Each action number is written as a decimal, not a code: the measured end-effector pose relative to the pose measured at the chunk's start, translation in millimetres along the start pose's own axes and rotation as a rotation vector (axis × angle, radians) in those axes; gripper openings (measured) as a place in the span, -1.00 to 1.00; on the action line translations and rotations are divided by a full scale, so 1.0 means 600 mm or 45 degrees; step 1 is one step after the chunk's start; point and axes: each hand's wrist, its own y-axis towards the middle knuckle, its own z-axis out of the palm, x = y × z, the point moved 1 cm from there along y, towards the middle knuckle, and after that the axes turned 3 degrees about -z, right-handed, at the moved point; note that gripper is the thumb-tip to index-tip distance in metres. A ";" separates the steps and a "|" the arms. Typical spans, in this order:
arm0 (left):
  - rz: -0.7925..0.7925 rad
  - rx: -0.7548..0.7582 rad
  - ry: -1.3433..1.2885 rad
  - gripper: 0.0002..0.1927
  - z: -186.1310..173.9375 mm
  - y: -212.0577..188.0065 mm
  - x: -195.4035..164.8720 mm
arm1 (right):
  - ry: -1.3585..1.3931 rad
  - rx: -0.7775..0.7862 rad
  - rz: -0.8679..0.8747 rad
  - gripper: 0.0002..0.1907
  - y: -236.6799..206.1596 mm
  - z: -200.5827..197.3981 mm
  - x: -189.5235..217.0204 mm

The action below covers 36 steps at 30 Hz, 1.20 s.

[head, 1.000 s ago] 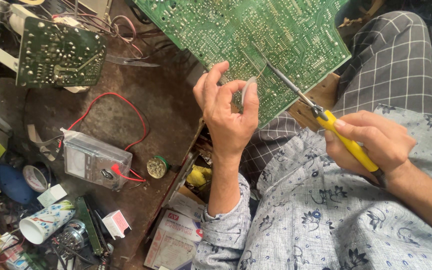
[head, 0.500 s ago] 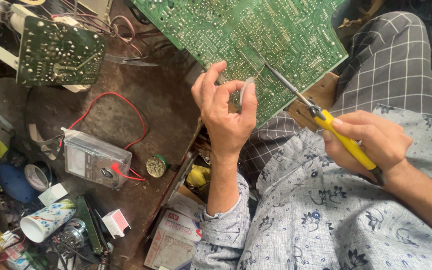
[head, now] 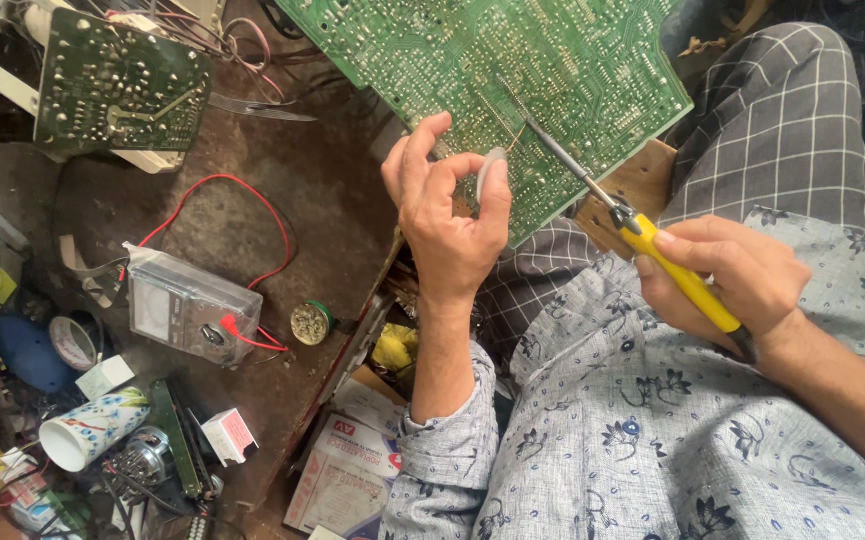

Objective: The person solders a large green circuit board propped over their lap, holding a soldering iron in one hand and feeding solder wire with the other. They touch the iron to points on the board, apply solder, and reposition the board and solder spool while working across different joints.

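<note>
We are gripping a yellow-handled soldering iron (head: 667,262) in our right hand (head: 727,285), fingers wrapped tight; our left hand (head: 452,215) is pinching thin solder wire (head: 514,140), both meeting just beyond the fingertips on the large green circuit board (head: 512,80).

head cam | looks steeply down | close over lap and workbench (head: 252,230)

A stained, dark brown workbench top (head: 282,215) fills the left side under soft, even light. Its worn front edge (head: 347,345) runs diagonally downward. Below it, what may be a shadowed floor is hidden by clutter.
</note>
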 end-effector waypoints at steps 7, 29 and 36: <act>0.002 -0.010 0.003 -0.86 0.005 -0.001 0.001 | -0.022 -0.051 0.001 -0.78 0.000 0.001 -0.002; 0.010 -0.044 -0.001 -0.84 0.009 -0.001 0.005 | 0.182 -0.070 -0.026 -0.80 -0.026 -0.029 -0.037; -0.012 -0.098 -0.024 -0.86 0.017 -0.002 0.006 | 0.147 -0.085 0.042 -0.81 -0.017 -0.015 -0.026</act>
